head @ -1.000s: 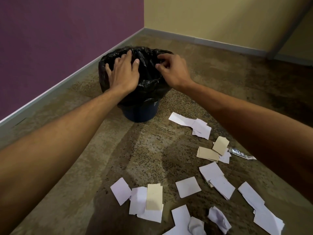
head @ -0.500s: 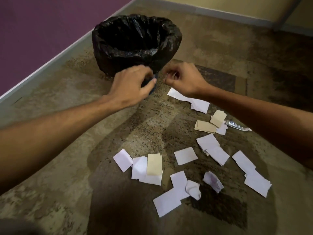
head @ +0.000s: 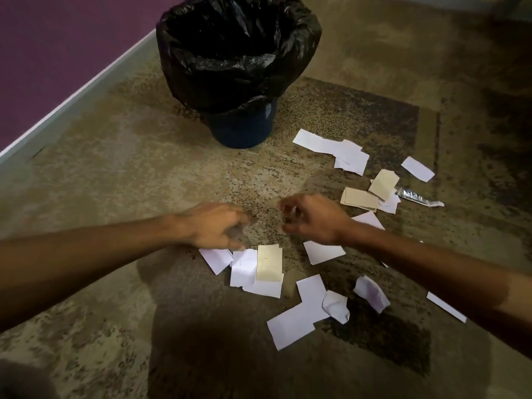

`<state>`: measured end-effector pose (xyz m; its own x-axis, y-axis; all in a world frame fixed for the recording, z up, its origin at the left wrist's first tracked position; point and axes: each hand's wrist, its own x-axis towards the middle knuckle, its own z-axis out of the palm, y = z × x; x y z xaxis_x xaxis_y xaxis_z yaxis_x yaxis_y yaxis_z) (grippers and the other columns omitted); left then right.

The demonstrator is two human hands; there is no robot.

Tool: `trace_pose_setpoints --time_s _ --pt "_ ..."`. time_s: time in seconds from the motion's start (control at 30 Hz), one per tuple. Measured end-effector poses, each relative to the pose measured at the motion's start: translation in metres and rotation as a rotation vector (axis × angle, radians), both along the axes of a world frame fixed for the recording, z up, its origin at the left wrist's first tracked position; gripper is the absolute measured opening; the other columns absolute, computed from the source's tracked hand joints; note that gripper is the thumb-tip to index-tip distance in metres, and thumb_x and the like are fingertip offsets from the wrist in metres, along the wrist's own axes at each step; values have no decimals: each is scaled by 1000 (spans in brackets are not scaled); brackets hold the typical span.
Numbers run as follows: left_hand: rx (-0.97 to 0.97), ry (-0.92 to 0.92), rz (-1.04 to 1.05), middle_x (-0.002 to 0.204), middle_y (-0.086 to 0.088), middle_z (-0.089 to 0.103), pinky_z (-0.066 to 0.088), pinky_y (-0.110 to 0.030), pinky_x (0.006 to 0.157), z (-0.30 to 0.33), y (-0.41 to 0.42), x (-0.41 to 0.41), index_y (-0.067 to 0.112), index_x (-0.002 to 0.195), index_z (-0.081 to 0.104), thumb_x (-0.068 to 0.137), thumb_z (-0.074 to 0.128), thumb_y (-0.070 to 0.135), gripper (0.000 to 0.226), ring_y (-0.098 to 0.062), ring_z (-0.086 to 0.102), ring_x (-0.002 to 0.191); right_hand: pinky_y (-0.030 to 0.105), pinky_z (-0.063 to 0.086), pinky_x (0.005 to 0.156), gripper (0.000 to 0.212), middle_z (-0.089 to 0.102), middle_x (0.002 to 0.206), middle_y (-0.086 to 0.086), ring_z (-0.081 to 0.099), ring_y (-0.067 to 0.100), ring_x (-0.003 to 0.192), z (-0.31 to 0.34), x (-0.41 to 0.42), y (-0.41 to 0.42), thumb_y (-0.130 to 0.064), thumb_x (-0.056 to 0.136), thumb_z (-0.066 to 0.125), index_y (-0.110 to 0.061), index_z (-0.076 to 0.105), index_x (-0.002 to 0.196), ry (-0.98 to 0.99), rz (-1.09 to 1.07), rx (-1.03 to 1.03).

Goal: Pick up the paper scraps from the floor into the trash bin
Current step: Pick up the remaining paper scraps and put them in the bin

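Note:
A dark blue trash bin lined with a black bag stands on the floor at the top centre. Several white and tan paper scraps lie scattered in front of it. A small pile with a tan piece on top lies just below my left hand. My left hand hovers over the pile's upper left, fingers loosely curled, holding nothing I can see. My right hand hovers beside it, fingers curled, blurred by motion. A white scrap lies under its wrist. Crumpled scraps lie lower right.
A purple wall with a pale baseboard runs along the left. A silver foil wrapper lies among tan scraps at the right. More white scraps lie near the bin's base. The floor is mottled brown.
Both hands have come away from the bin's rim and down toward the scraps in the middle of the floor. The view has tilted down.

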<state>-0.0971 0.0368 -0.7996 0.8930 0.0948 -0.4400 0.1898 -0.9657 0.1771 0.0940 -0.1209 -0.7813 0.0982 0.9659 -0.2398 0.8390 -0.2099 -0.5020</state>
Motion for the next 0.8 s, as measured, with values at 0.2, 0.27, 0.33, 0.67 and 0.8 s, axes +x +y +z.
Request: trace_pose_setpoints --time_s 0.2,0.27,0.33,0.67,0.8 --pt "140 161 -48 127 2 45 48 -33 78 -10 -4 -20 26 130 43 71 64 66 75 -20 51 116 41 46 95 72 58 130 8 56 28 117 -27 -27 -17 -58 84 63 -17 45 140 -128 117 -146" --pt "143 183 -63 132 2 40 44 -31 78 -14 -3 -23 28 137 37 72 66 61 79 -19 47 120 46 41 104 84 44 148 9 45 31 132 -37 -33 -21 -64 84 58 -18 32 149 -148 162 -203" --pt "157 175 -107 137 1 36 41 -30 76 -15 -2 -25 28 142 33 77 64 50 75 -19 43 123 48 31 111 91 25 159 6 30 28 143 -43 -39 -26 -68 84 54 -18 23 153 -167 201 -237" --pt "27 153 -77 120 5 59 49 -38 84 -20 -1 -29 28 122 56 80 57 22 42 -17 55 111 49 21 118 87 12 162 13 21 33 147 -55 -60 -38 -59 86 56 -12 24 152 -269 197 -190" --pt "-139 189 110 99 3 66 44 -25 72 -10 9 -11 17 106 70 81 61 9 28 -13 57 91 44 30 112 76 21 158 11 30 31 141 -57 -63 -42 -54 86 58 -11 36 144 -251 193 -163"
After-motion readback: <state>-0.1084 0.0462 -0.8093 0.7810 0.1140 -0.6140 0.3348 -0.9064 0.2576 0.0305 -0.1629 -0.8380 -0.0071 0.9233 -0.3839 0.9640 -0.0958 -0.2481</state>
